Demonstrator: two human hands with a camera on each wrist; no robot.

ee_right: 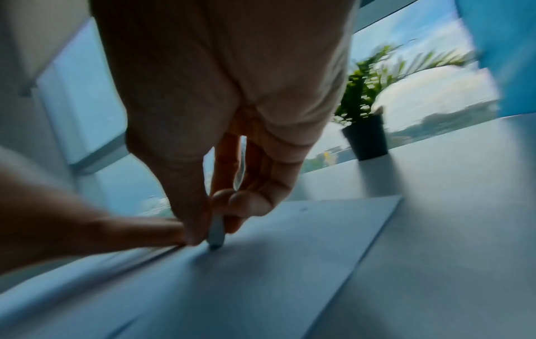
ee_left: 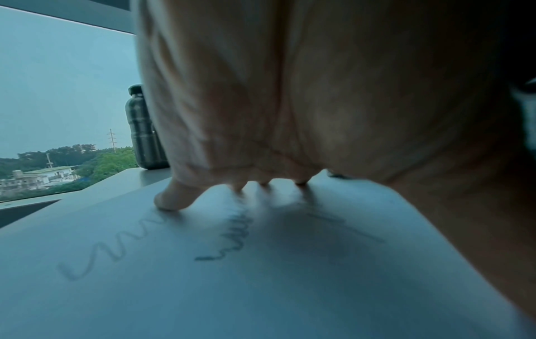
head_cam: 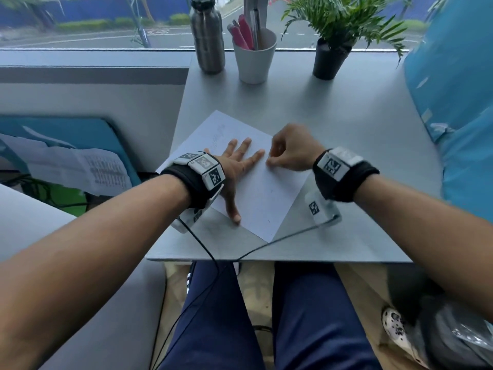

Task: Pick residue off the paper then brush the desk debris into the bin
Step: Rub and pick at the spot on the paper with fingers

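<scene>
the paper (head_cam: pixel 261 193) lies on the desk (head_cam: pixel 346 134), turned at a slant, near the front edge. the left hand (head_cam: pixel 234 166) rests flat on its left half, and the right hand (head_cam: pixel 288 152) sits just right of it at the paper's far right edge. behind them, along the window, stand the bottle (head_cam: pixel 208 36), the cup (head_cam: pixel 254 58) and the plant pot (head_cam: pixel 329 60), left to right
</scene>
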